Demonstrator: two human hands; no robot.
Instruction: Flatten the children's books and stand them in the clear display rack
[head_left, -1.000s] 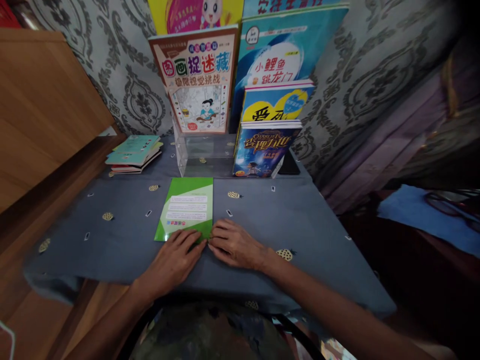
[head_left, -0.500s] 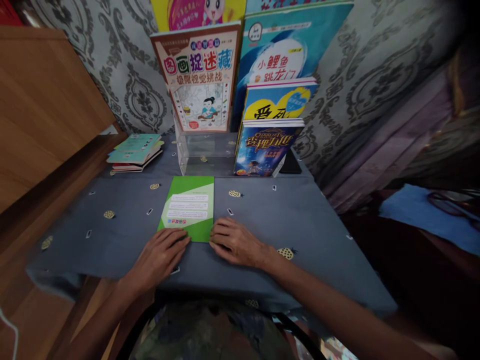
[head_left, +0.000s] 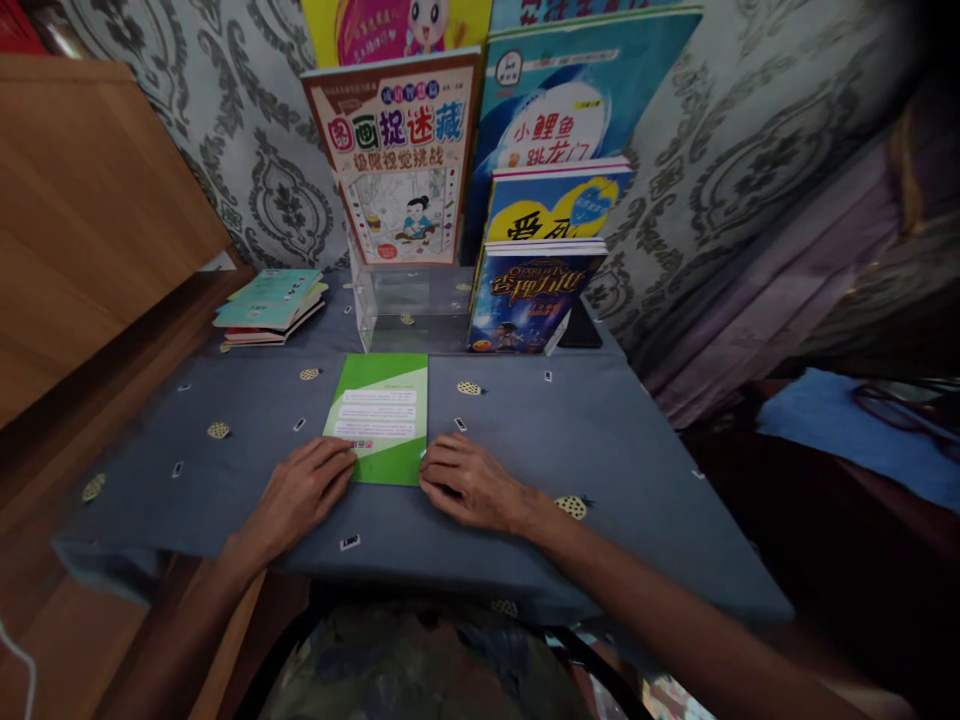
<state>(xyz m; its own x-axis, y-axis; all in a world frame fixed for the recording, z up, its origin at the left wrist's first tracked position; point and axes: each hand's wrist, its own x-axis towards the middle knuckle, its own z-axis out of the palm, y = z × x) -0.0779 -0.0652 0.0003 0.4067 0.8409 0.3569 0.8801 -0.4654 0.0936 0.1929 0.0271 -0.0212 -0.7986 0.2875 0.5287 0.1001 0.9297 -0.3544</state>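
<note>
Your two hands rest flat on the grey-blue tablecloth [head_left: 225, 480] at the near end of the green booklet [head_left: 381, 417], which lies face-down, closed and flat, at the middle of the cloth. Your left hand [head_left: 296, 492] lies palm down with fingers spread, its fingertips touching the booklet's near left corner — open, gripping nothing. Your right hand [head_left: 469, 482] sits just beside the booklet's near right corner, fingers loosely curled against the edge; it presses rather than grips, and nothing is held in it.

Small yellow oval motifs dot the cloth around the booklet, one [head_left: 572, 507] close to your right wrist. Beyond the booklet's far edge stands a clear plastic box [head_left: 409, 305], its walls see-through. To the right of that box, and farther from the booklet, a dark blue picture book [head_left: 531, 295] stands upright, with a yellow-and-blue book [head_left: 555, 200] rising behind it. Left of the booklet and farther back, a small stack of teal booklets [head_left: 271, 303] lies flat on the cloth. Farthest from the booklet — against the patterned wall [head_left: 255, 150] — a large puzzle book [head_left: 401, 150] with a drawing on its cover and a tall blue book [head_left: 577, 90] lean upright.
</note>
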